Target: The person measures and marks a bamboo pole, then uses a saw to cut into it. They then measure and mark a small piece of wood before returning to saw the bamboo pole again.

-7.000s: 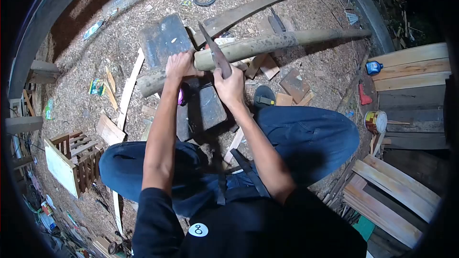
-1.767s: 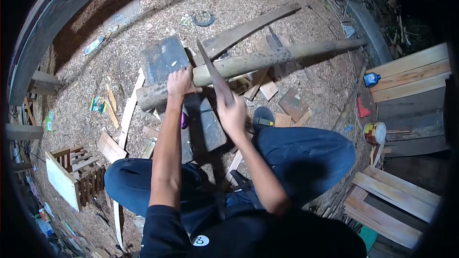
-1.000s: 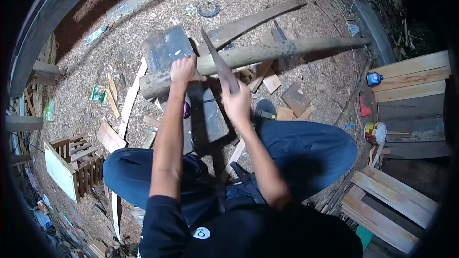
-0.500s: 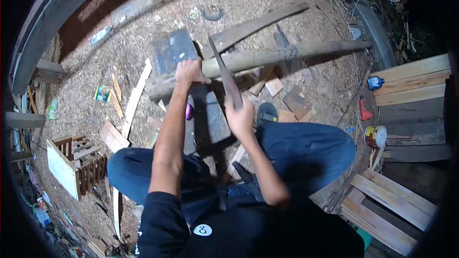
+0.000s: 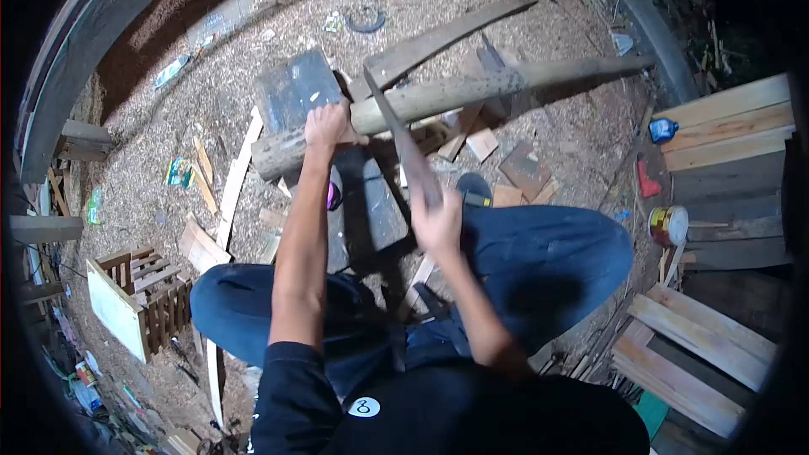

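A long wooden pole (image 5: 430, 99) lies slanted across the ground, its near end at the left. My left hand (image 5: 327, 125) is closed around it near that end. In my right hand (image 5: 440, 223) is a handsaw (image 5: 403, 143), its tapered blade pointing up and away from me. The blade crosses the pole just right of my left hand. Under the pole's left part is a dark flat block (image 5: 297, 88), and a dark plank (image 5: 375, 202) extends toward me below it. My fingers hide most of the saw's handle.
Sawdust and offcuts cover the ground. Beyond the pole lies a long plank (image 5: 451, 38). A wooden crate (image 5: 126, 307) stands at left. At right are stacked boards (image 5: 725, 131), a blue bottle (image 5: 663, 129), a red object (image 5: 648, 179) and a tin can (image 5: 668, 226).
My right hand has drawn the saw slightly back toward me and to the right. My left hand stays on the pole. The whole view has shifted a little.
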`<state>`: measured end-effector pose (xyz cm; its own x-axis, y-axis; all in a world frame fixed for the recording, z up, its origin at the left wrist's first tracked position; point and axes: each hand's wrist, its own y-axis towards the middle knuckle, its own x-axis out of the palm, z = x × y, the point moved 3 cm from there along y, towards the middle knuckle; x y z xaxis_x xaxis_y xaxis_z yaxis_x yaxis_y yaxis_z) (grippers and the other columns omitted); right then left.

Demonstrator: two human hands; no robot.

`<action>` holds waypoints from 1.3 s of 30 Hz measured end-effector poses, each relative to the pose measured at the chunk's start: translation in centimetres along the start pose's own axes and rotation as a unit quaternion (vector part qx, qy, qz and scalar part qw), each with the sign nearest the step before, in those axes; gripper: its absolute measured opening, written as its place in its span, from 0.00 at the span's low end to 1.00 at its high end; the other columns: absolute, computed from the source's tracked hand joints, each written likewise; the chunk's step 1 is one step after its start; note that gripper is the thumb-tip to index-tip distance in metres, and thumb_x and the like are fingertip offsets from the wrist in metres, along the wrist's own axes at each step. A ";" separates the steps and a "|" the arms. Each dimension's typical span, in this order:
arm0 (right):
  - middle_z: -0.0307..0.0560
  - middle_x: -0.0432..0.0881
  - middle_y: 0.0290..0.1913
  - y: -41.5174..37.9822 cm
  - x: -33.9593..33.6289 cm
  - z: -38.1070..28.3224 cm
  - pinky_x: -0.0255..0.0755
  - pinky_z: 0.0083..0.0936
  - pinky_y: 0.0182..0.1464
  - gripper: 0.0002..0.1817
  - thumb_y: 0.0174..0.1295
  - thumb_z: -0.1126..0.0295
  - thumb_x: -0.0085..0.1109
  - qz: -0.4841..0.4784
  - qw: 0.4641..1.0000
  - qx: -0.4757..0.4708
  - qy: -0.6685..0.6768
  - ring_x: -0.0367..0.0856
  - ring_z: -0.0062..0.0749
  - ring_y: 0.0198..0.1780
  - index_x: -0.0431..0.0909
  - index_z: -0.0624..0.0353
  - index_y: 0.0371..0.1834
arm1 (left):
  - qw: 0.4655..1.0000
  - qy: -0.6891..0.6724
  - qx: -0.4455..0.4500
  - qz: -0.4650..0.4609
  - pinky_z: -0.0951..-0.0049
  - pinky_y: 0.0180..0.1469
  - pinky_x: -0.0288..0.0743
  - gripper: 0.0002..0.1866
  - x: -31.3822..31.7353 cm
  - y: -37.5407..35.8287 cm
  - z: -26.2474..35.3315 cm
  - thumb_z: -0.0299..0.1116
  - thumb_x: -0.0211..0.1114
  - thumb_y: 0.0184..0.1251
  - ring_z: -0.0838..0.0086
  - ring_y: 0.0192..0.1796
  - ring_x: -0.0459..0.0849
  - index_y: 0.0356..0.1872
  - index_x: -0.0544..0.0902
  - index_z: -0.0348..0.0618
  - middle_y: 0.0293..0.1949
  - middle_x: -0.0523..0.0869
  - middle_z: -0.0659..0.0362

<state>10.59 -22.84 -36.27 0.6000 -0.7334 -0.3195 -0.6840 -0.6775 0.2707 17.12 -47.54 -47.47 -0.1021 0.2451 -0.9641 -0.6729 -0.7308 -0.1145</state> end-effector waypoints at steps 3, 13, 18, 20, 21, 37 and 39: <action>0.61 0.78 0.22 5.5 3.9 2.5 0.70 0.35 0.30 0.09 0.60 0.70 0.58 -0.040 0.994 0.095 -0.029 0.80 0.51 0.25 0.79 0.67 0.30 | 1.000 0.012 0.000 -0.028 0.56 0.47 0.81 0.45 -1.1 -0.1 0.3 0.64 0.78 0.29 0.54 0.44 0.87 0.51 0.80 0.44 0.39 0.87 0.45; 0.61 0.77 0.22 5.5 5.0 3.9 0.70 0.36 0.29 0.10 0.61 0.71 0.57 -0.026 0.999 0.040 -0.016 0.77 0.49 0.23 0.77 0.70 0.31 | 1.000 -0.002 -0.001 0.010 0.58 0.46 0.81 0.41 -1.1 -0.7 0.7 0.63 0.81 0.25 0.55 0.43 0.88 0.40 0.82 0.42 0.37 0.88 0.47; 0.63 0.84 0.40 -1.4 -0.1 1.5 0.75 0.34 0.47 0.20 0.63 0.74 0.51 -0.091 0.995 0.036 -0.005 0.87 0.43 0.44 0.76 0.65 0.58 | 0.999 0.011 0.030 -0.011 0.58 0.45 0.82 0.43 -0.3 1.1 -0.2 0.65 0.79 0.26 0.55 0.42 0.88 0.45 0.83 0.45 0.36 0.88 0.46; 0.59 0.81 0.30 -1.2 -0.6 0.3 0.73 0.33 0.38 0.10 0.61 0.75 0.54 -0.055 0.997 0.054 0.004 0.83 0.36 0.35 0.79 0.67 0.43 | 1.000 -0.011 0.010 -0.021 0.58 0.45 0.82 0.41 -0.5 0.5 0.4 0.62 0.80 0.26 0.55 0.42 0.88 0.43 0.83 0.43 0.36 0.88 0.46; 0.55 0.77 0.21 0.1 0.3 0.6 0.71 0.31 0.30 0.04 0.59 0.77 0.55 -0.036 0.996 0.079 0.005 0.80 0.30 0.24 0.80 0.66 0.33 | 1.000 -0.013 0.000 -0.023 0.58 0.45 0.82 0.41 -0.8 0.1 0.6 0.62 0.80 0.26 0.55 0.42 0.88 0.42 0.83 0.43 0.36 0.88 0.46; 0.53 0.82 0.24 2.7 1.8 1.6 0.72 0.32 0.31 0.06 0.59 0.76 0.55 -0.060 0.995 0.067 -0.046 0.81 0.36 0.25 0.79 0.69 0.33 | 0.999 -0.014 0.038 -0.012 0.58 0.47 0.81 0.41 -0.8 -0.3 0.4 0.62 0.79 0.28 0.54 0.43 0.88 0.44 0.83 0.42 0.36 0.88 0.47; 0.52 0.85 0.35 -0.7 -1.5 0.6 0.76 0.29 0.38 0.18 0.59 0.79 0.53 -0.060 0.997 -0.047 0.028 0.85 0.33 0.32 0.78 0.68 0.54 | 0.999 -0.003 0.024 -0.034 0.58 0.47 0.81 0.41 -1.5 0.7 0.5 0.62 0.80 0.28 0.55 0.43 0.88 0.44 0.83 0.41 0.36 0.88 0.48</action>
<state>9.96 -21.25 -36.52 0.6995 -0.6469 -0.3036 -0.5655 -0.7609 0.3183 16.44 -48.09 -45.99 -0.0592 0.2967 -0.9531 -0.7131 -0.6807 -0.1676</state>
